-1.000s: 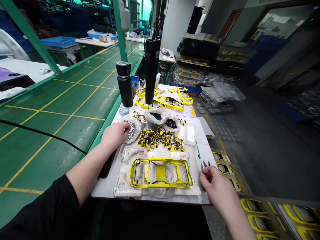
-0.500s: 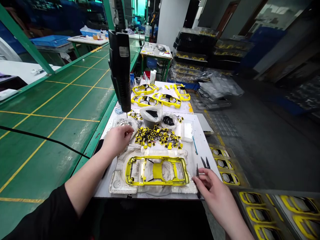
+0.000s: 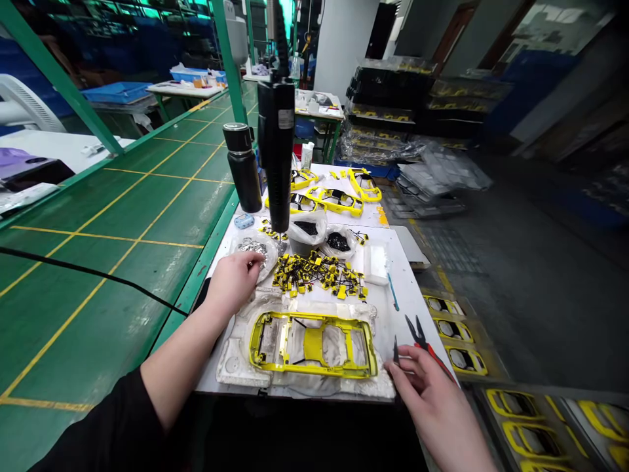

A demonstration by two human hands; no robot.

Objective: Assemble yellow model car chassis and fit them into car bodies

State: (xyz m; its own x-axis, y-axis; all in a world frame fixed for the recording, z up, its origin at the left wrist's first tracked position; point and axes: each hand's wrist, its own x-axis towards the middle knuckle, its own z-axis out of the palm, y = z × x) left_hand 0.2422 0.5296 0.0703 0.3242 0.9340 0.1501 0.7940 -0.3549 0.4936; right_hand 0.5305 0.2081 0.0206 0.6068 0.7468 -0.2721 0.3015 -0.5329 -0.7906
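The left hand curls, fingers together, over silver screws; whether it holds any is hidden. The right hand closes on red-handled snips beside a yellow car shell.

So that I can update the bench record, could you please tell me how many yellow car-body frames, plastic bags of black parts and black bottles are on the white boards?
Yellow car-body frames: 5
Translucent plastic bags of black parts: 2
Black cylindrical bottles: 1
Total: 8
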